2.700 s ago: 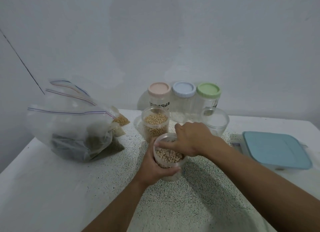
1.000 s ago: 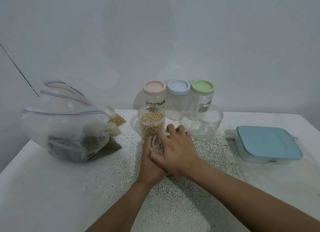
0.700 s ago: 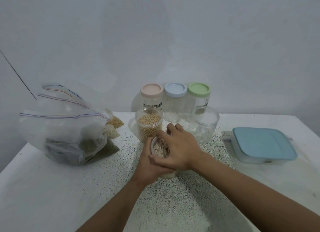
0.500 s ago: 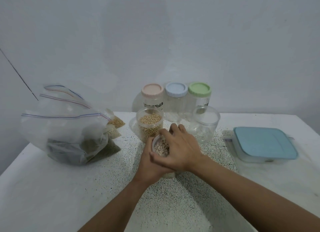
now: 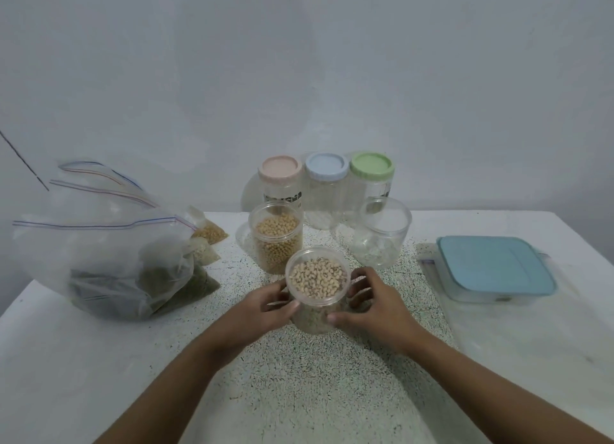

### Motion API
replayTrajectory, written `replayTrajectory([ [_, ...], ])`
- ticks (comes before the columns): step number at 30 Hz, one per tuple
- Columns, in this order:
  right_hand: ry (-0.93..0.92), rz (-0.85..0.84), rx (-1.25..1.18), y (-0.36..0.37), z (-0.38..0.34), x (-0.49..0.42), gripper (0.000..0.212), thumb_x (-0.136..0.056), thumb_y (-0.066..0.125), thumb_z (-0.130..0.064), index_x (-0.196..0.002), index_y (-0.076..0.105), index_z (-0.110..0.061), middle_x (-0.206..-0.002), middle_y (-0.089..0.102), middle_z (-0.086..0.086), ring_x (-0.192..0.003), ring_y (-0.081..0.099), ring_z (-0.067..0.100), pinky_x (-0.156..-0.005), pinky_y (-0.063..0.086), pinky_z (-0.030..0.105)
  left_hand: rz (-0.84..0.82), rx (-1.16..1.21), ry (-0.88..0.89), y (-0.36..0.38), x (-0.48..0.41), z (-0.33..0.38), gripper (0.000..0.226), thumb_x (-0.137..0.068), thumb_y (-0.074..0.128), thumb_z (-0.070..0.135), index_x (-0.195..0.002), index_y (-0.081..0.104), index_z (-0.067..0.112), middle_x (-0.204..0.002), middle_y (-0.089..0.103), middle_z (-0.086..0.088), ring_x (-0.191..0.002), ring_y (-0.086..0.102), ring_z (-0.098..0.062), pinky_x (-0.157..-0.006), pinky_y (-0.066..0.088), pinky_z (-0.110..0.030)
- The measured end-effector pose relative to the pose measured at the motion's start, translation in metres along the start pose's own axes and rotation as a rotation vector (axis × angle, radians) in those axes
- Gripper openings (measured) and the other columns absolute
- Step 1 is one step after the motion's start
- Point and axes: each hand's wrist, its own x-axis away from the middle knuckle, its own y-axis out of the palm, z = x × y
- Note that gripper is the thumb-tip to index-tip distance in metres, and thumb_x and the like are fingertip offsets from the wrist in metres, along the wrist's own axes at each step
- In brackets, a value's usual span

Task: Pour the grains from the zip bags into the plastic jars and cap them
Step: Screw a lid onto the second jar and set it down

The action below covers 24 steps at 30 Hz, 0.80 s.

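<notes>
Head view: both hands are clamped on one jar at mid tabletop. The left hand [image 5: 265,307] wraps the jar's left side, fingers curled round the back, thumb on the front wall. The right hand [image 5: 377,310] mirrors it on the right side, thumb tip on the front. The hands don't touch each other; the jar sits btw them.

The front jar [image 5: 315,322] is a clear plastic cylinder, upright on the tabletop, no cap, filled nearly to the rim w/ pale oval beans [image 5: 317,279], some w/ a dark spot.

Just behind it we see the soybean jar [image 5: 277,244]: same clear cyl. shape, uncapped, full of round tan grains. Whether the two touch, we can't tell. To the right stands a wider clear tub [image 5: 382,237], uncapped, see-through; contents unclear.

Back row, along the wall: three taller clear jars side by side, each w/ a round ribbed cap: pink cap [image 5: 280,168], blue cap [image 5: 326,166], green cap [image 5: 372,165].

Far left: a large zip bag [image 5: 99,244] of crinkly transp. film, coloured zip strips, dark green grains low inside. At its right edge lie small bags, one w/ yellow grains [image 5: 211,233], one w/ whitish grains [image 5: 204,253].

Right: a flat rounded-corner box, clear base, matte blue lid [image 5: 495,271].

The tabletop [image 5: 315,394] is white, w/ fine dark speckles down the middle.
</notes>
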Motion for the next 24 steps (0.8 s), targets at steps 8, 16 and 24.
replayTrajectory([
  [8, 0.123, 0.185, -0.139, -0.001, 0.002, -0.018, 0.039, -0.085, 0.077, -0.041, -0.113, 0.070, -0.016, -0.103, 0.073, -0.003, -0.089, 0.072, 0.016, -0.073, 0.064, 0.039, 0.222, 0.028, 0.043, 0.044, -0.041, 0.017, 0.032, -0.099, 0.060, 0.042, -0.130, 0.063, 0.034, -0.117, 0.069, 0.022, -0.117, 0.061, -0.001, -0.109, 0.049, -0.043],
  [16, 0.241, 0.272, -0.364, 0.007, -0.014, -0.043, 0.042, -0.096, 0.070, -0.027, -0.134, 0.063, -0.010, -0.125, 0.069, 0.000, -0.090, 0.074, 0.017, -0.072, 0.063, 0.033, 0.262, 0.111, 0.019, 0.045, -0.070, 0.032, 0.051, -0.098, 0.060, 0.048, -0.143, 0.055, 0.024, -0.116, 0.065, 0.021, -0.128, 0.055, -0.011, -0.115, 0.041, -0.051],
  [24, -0.018, 0.451, 0.227, -0.017, -0.035, -0.038, 0.009, -0.096, 0.068, -0.029, -0.098, 0.070, -0.020, -0.083, 0.069, -0.010, -0.068, 0.066, 0.007, -0.064, 0.058, 0.030, 0.260, 0.080, -0.021, 0.042, -0.074, 0.037, 0.049, -0.099, 0.057, 0.048, -0.136, 0.060, 0.017, -0.117, 0.066, 0.016, -0.129, 0.054, -0.015, -0.116, 0.040, -0.050],
])
